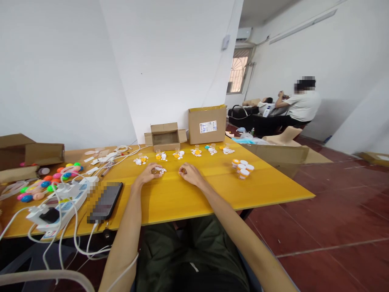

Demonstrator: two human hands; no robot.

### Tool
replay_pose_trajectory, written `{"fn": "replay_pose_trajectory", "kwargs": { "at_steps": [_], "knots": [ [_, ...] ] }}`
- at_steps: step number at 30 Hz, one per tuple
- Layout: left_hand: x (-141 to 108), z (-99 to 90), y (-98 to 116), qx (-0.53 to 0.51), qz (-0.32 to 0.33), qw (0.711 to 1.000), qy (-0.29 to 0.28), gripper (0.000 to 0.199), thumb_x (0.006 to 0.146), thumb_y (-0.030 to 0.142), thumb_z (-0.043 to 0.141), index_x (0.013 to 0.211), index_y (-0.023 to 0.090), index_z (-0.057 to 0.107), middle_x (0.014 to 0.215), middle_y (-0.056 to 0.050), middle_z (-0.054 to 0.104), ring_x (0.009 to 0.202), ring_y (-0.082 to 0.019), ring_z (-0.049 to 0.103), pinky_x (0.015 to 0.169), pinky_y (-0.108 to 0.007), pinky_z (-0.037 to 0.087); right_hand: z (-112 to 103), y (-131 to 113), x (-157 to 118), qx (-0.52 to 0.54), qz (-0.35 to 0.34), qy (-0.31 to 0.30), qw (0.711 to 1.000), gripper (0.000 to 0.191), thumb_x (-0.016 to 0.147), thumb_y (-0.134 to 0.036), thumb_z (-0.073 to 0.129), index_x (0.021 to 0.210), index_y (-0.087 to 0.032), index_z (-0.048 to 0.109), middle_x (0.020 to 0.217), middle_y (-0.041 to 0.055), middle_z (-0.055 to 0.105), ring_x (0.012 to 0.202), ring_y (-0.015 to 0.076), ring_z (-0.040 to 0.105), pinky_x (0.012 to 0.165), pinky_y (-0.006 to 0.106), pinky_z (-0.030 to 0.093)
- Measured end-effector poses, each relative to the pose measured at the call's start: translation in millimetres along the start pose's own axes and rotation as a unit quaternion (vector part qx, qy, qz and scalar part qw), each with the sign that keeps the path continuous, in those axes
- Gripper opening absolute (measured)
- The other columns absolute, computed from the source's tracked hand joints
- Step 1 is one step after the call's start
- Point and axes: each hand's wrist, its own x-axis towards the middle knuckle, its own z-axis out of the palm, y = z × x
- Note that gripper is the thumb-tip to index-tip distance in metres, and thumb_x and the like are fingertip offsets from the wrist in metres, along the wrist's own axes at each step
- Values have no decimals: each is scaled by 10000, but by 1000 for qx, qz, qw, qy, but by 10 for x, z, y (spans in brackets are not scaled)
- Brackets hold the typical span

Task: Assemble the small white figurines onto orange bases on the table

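Note:
My left hand [146,174] is closed round what looks like a small clear cup [155,170], which lies low over the yellow table. Small white pieces with dark marks [163,171] are beside the cup's mouth, by my fingertips. To the right, my right hand [191,174] rests near the tabletop with its fingers curled together. Whatever those fingers may pinch is too small to make out. Behind both hands runs a row of small piles, among them white pieces [139,161], an orange lid [158,157] and a clear cup [177,150].
Several filled cups with orange and white lids [243,168] stand together on the right. Cardboard boxes [206,125] sit at the back. Leftward are a phone [106,201], a power strip [68,207], cables and colourful balls [57,175]. Another person [302,103] sits far right.

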Motion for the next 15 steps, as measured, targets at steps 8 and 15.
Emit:
{"fn": "replay_pose_trajectory", "kwargs": {
  "at_steps": [8,15],
  "knots": [
    [15,-4,1,-1,2,1000,21,142,689,296,766,806,223,734,1172,-70,677,1048,-219,647,934,-369,532,23,25,14,12,-9,-3,1000,75,841,-146,671,838,-214,702,928,26,670,818,146,627,749,240,458],
    [32,8,-39,-24,22,998,48,199,715,354,737,855,213,735,1171,-89,656,1081,-245,644,954,-392,538,23,15,17,42,-26,-12,999,78,828,-132,682,797,-204,688,904,27,650,791,150,617,751,256,462]
  ]
}}
